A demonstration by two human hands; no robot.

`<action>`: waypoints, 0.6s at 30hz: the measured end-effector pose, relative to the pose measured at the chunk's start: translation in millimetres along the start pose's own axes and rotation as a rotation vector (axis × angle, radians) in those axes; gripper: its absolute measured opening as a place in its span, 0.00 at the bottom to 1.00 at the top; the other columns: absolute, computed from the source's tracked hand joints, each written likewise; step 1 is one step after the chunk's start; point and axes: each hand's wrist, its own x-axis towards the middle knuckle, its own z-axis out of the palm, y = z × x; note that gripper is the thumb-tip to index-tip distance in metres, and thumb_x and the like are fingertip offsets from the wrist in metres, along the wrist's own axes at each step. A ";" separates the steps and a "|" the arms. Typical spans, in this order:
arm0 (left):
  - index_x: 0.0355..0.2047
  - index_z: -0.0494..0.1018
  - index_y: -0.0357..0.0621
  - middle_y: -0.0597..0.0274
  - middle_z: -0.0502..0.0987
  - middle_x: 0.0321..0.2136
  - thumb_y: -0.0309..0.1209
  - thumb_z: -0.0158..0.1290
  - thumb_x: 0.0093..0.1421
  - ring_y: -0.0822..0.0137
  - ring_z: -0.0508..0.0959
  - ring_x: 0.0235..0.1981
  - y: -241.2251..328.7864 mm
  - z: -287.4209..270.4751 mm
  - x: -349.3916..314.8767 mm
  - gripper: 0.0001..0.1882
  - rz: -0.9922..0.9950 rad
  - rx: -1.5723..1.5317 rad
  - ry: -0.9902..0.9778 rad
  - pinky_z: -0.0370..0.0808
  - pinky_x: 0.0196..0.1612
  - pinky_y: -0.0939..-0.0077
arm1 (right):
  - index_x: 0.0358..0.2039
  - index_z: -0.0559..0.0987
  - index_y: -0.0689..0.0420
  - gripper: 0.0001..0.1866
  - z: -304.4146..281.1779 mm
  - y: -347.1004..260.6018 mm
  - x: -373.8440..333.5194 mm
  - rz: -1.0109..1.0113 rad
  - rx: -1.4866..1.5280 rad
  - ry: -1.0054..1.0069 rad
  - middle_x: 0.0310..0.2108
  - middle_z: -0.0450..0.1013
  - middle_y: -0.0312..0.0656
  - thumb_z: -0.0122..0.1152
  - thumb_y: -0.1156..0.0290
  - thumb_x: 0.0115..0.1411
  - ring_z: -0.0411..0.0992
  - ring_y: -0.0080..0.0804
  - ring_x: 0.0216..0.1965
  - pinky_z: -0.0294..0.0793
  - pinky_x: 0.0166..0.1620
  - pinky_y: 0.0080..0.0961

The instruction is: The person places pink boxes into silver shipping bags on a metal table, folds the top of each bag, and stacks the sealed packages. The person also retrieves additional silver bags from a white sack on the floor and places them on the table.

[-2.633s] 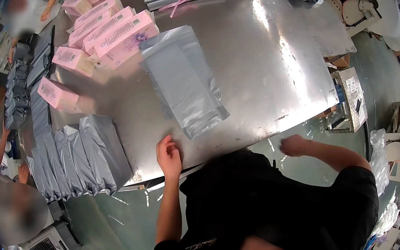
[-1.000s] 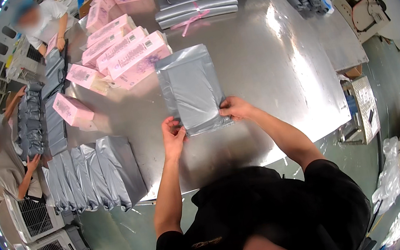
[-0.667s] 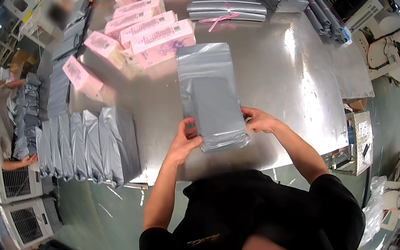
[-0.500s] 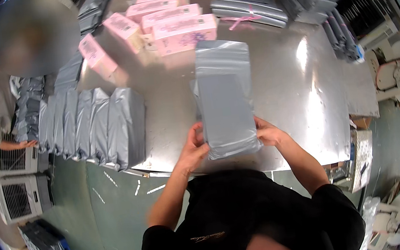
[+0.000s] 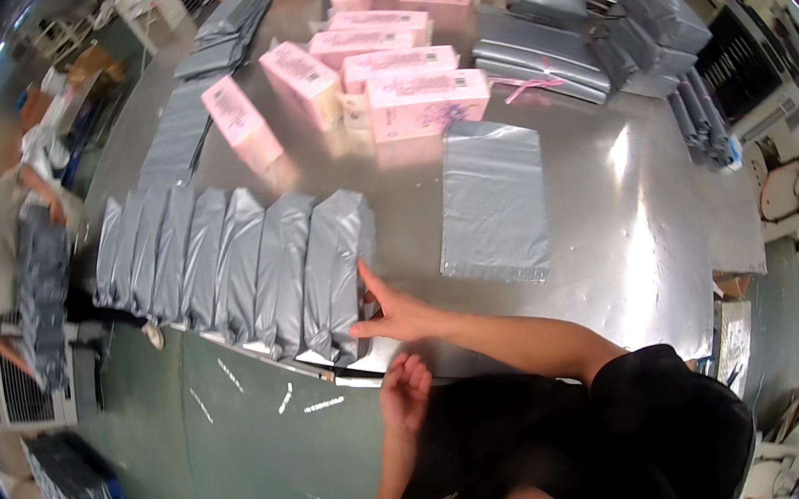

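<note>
1. Right hand [image 5: 396, 313]: thumb and fingers spread apart, touching the end packet [image 5: 335, 258] at its right side, near the lower end
2. End packet: silver-grey plastic, standing, surface wrinkled in long creases with pale glossy patches
3. Location: right end of a row of similar packets [image 5: 205, 265], by the near edge of the metal table [image 5: 610, 313]
4. Left hand [image 5: 406, 390]: fingers folded loosely inward, beside the table edge
5. Flat grey bag [image 5: 492, 207]: lies farther right, crinkled, near edge ragged-looking
</note>
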 end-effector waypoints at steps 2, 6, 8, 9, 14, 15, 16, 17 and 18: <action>0.57 0.71 0.42 0.48 0.80 0.50 0.31 0.54 0.67 0.52 0.83 0.44 15.1 12.8 -14.1 0.19 0.129 0.103 0.001 0.85 0.46 0.56 | 0.76 0.49 0.54 0.49 -59.7 -33.9 7.4 0.268 0.313 -0.360 0.51 0.77 0.45 0.69 0.59 0.64 0.76 0.30 0.50 0.79 0.49 0.30; 0.61 0.67 0.41 0.44 0.74 0.59 0.29 0.50 0.71 0.48 0.81 0.51 32.8 63.0 -15.1 0.20 0.159 0.269 -0.114 0.85 0.48 0.54 | 0.66 0.69 0.50 0.32 -212.2 5.2 75.3 -0.086 -0.326 0.387 0.43 0.81 0.41 0.67 0.62 0.63 0.79 0.34 0.45 0.79 0.50 0.32; 0.62 0.67 0.43 0.46 0.75 0.58 0.31 0.51 0.70 0.49 0.81 0.53 26.3 80.0 5.0 0.21 0.090 0.354 -0.153 0.84 0.50 0.55 | 0.64 0.73 0.50 0.30 -298.0 12.5 107.5 -0.272 -0.880 0.638 0.49 0.80 0.45 0.67 0.61 0.61 0.76 0.43 0.53 0.76 0.56 0.35; 0.62 0.67 0.43 0.47 0.76 0.58 0.32 0.51 0.70 0.49 0.81 0.53 22.5 87.2 13.9 0.21 0.067 0.400 -0.169 0.83 0.51 0.55 | 0.66 0.70 0.49 0.36 -334.1 4.7 121.2 -0.237 -1.017 0.594 0.55 0.76 0.46 0.69 0.58 0.58 0.71 0.46 0.59 0.72 0.59 0.40; 0.60 0.69 0.39 0.52 0.77 0.55 0.29 0.51 0.71 0.57 0.82 0.50 0.6 113.0 43.3 0.19 0.060 0.492 -0.110 0.81 0.52 0.62 | 0.76 0.52 0.41 0.65 -391.0 -21.2 154.8 0.199 -1.219 0.248 0.65 0.64 0.54 0.79 0.48 0.40 0.60 0.57 0.67 0.59 0.67 0.56; 0.59 0.70 0.39 0.53 0.77 0.54 0.29 0.51 0.71 0.58 0.82 0.49 -2.2 117.0 49.5 0.18 0.074 0.580 -0.104 0.81 0.51 0.64 | 0.76 0.52 0.40 0.64 -400.5 -16.0 153.4 0.170 -1.226 0.257 0.63 0.65 0.53 0.79 0.49 0.40 0.61 0.56 0.65 0.60 0.66 0.54; 0.58 0.70 0.38 0.53 0.78 0.54 0.28 0.52 0.71 0.59 0.82 0.48 -4.5 121.9 55.9 0.17 0.083 0.672 -0.102 0.81 0.51 0.65 | 0.76 0.52 0.39 0.63 -410.0 -9.7 149.4 0.149 -1.234 0.271 0.61 0.67 0.53 0.78 0.50 0.41 0.62 0.55 0.64 0.61 0.65 0.52; 0.57 0.71 0.38 0.54 0.78 0.53 0.27 0.52 0.71 0.61 0.82 0.48 -6.6 122.9 57.8 0.16 0.095 0.763 -0.081 0.81 0.51 0.66 | 0.76 0.52 0.37 0.63 -408.2 -10.0 146.0 0.125 -1.231 0.269 0.59 0.68 0.52 0.78 0.51 0.41 0.64 0.54 0.62 0.62 0.64 0.51; 0.55 0.73 0.38 0.57 0.79 0.50 0.26 0.52 0.70 0.65 0.81 0.45 -9.3 134.6 58.6 0.14 0.126 0.795 -0.065 0.80 0.49 0.70 | 0.75 0.55 0.36 0.61 -405.9 -22.0 142.0 0.025 -1.310 0.321 0.57 0.69 0.51 0.77 0.54 0.41 0.65 0.52 0.61 0.64 0.63 0.49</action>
